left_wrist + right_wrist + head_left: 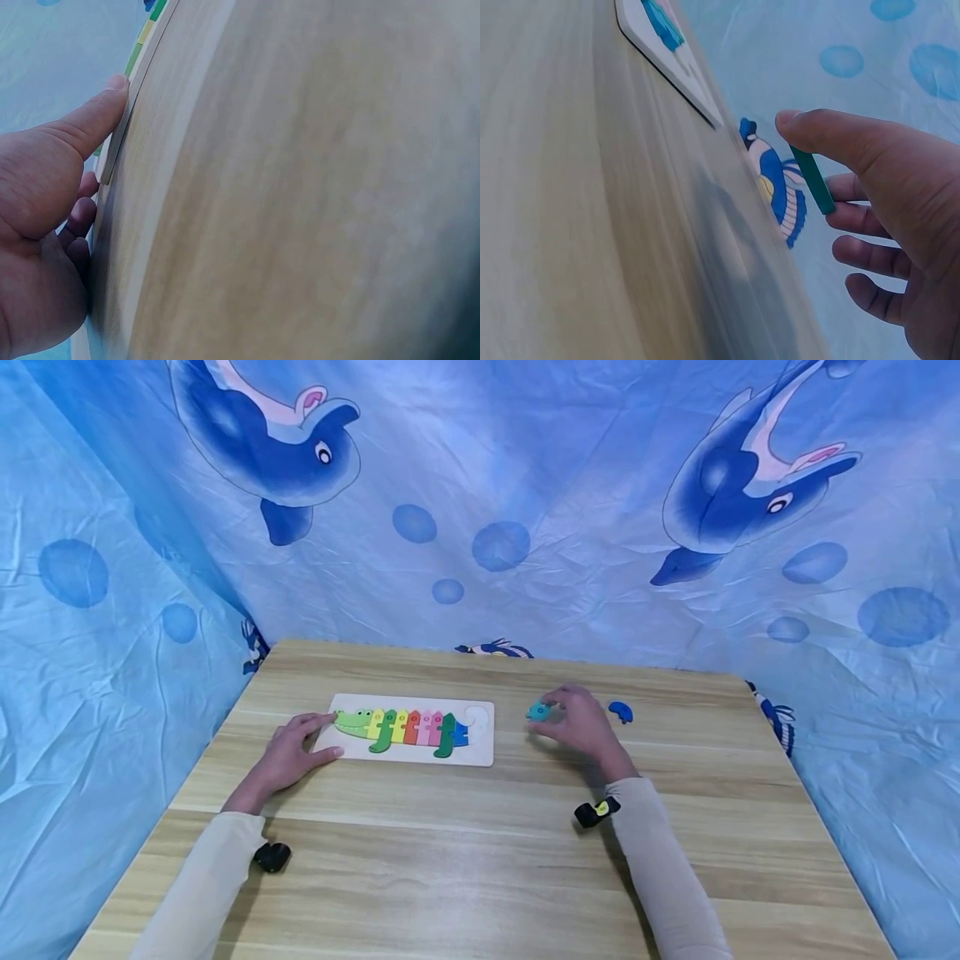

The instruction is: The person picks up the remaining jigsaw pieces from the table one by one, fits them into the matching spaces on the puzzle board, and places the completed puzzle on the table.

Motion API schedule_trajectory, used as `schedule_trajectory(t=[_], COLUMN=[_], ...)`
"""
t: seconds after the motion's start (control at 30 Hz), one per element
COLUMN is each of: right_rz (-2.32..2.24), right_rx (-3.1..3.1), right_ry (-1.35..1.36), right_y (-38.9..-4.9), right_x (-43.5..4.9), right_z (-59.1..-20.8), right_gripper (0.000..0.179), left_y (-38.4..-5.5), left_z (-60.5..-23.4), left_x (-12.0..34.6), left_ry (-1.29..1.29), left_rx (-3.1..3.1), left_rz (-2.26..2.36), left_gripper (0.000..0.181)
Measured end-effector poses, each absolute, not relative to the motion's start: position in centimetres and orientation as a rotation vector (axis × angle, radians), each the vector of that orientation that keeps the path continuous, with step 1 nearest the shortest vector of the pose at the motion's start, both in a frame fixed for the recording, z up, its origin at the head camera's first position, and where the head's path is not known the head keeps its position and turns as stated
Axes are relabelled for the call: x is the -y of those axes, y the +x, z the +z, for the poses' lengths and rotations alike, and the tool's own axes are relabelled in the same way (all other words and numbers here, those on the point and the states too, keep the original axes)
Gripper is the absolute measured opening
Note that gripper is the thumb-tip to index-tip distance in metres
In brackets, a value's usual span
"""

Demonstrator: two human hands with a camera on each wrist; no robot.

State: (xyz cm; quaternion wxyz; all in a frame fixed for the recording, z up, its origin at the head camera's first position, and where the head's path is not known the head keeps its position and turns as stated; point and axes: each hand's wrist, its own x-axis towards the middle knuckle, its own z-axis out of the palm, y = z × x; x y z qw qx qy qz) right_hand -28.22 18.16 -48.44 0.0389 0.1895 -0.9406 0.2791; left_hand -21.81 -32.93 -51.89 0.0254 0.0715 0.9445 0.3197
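Observation:
A white puzzle board lies on the table, with a colourful crocodile of several fitted pieces on it. A pale curled recess shows at its right end. My left hand rests at the board's left end, thumb on its near corner and fingertips by the crocodile's snout. To the right of the board, my right hand pinches a teal puzzle piece between thumb and fingers. The right wrist view shows this piece edge-on, held above the tabletop, the other fingers loosely bent.
A blue curved puzzle piece lies on the wooden table, just right of my right hand. Behind the table's far edge hangs a blue sheet printed with dolphins and bubbles. Each wrist carries a small black camera.

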Motion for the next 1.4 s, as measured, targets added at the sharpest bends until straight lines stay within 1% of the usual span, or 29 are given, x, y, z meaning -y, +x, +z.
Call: schedule_trajectory(t=[0.23, 0.6, 0.97, 1.4], right_rz=[0.842, 0.862, 0.832, 0.825], right_rx=[2.869, 2.861, 2.903, 2.935], right_ry=[0.656, 0.686, 0.659, 0.646], right_y=[-28.1, -28.0, -27.4, -27.3], right_x=[-16.6, -13.4, -10.9, -9.3], right_z=[-48.6, -48.4, -49.4, -49.7], right_gripper=[0.054, 0.053, 0.055, 0.054], left_y=[-21.8, -21.7, -21.5, -21.8], left_z=[-51.9, -51.9, -52.2, -51.9], left_x=[32.9, 33.0, 33.0, 33.1], left_ry=[0.230, 0.224, 0.233, 0.253], left_rx=[-2.928, -2.926, -2.928, -2.929], left_rz=[0.987, 0.993, 1.000, 1.005], left_gripper=[0.076, 0.076, 0.077, 0.076])
